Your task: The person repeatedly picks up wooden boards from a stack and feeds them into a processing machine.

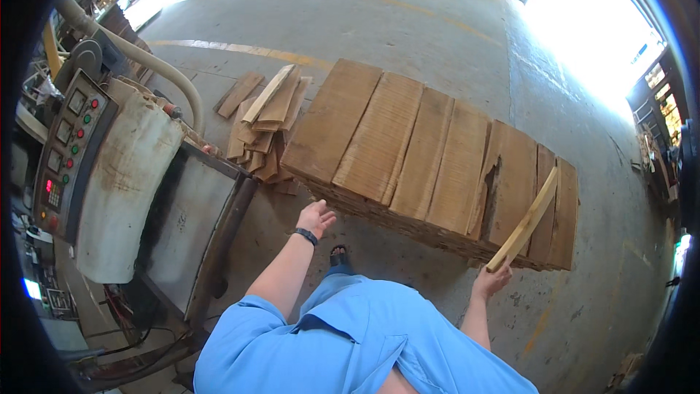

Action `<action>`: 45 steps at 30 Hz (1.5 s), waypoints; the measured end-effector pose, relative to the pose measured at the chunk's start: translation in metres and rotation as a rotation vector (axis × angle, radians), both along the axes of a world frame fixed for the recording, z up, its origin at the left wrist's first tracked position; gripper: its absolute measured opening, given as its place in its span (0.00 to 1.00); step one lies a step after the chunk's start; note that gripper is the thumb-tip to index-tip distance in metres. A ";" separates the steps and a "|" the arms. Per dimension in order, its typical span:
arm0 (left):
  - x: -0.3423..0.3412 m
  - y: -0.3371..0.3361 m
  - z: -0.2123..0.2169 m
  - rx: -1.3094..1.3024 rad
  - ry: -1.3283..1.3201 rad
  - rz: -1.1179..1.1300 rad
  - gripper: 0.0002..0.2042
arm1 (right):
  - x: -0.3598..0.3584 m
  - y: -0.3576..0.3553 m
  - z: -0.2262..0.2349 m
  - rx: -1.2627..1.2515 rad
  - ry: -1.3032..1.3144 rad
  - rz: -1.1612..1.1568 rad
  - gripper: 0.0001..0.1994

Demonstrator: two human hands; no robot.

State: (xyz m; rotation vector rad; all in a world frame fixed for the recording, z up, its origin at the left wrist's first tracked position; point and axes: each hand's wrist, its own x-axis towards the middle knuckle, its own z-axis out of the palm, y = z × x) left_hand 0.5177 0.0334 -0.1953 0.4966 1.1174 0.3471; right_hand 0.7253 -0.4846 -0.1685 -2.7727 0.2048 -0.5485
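At six o'clock, nearest of all, a blue shirt is worn, and from it both bare forearms are stretched forward. Toward seven o'clock the left arm is held out, a dark band fastened at its wrist. The left hand is raised just beside the near corner of a stack of boards, its fingers parted and loosely curved; whether the corner is touched cannot be told. A dark sandal is seen between the arms. Toward four o'clock the right forearm is angled up to the right hand, whose fingers are closed around the near end of a pale wooden strip. The strip is pointed toward one o'clock, across the boards; its contact with them cannot be made out. The boards are laid side by side from twelve to three o'clock, one marked by a dark split. At nine o'clock a control panel is fitted with red and green buttons and a lit red display; its lettering is too small to be told. Toward ten o'clock loose wood pieces are heaped on the grey floor.
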 end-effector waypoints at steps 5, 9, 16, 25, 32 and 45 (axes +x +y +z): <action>0.003 0.136 -0.048 0.639 0.485 -0.007 0.42 | -0.032 0.062 -0.004 -0.243 0.106 0.008 0.47; 0.012 0.191 -0.028 0.893 0.718 -0.300 0.43 | -0.052 0.080 -0.003 -0.302 0.296 0.104 0.47; 0.041 0.172 0.013 1.049 0.946 -0.584 0.39 | -0.049 0.018 -0.051 -0.058 -0.028 -0.134 0.44; 0.026 0.143 -0.022 0.896 0.668 -0.148 0.42 | -0.037 0.023 -0.069 1.870 0.156 -0.427 0.32; 0.081 0.126 -0.010 0.337 0.666 0.338 0.37 | -0.032 0.010 -0.072 1.993 0.118 -0.636 0.26; 0.028 0.137 0.079 -0.071 -0.437 0.083 0.20 | -0.017 0.068 0.032 2.154 0.044 0.026 0.26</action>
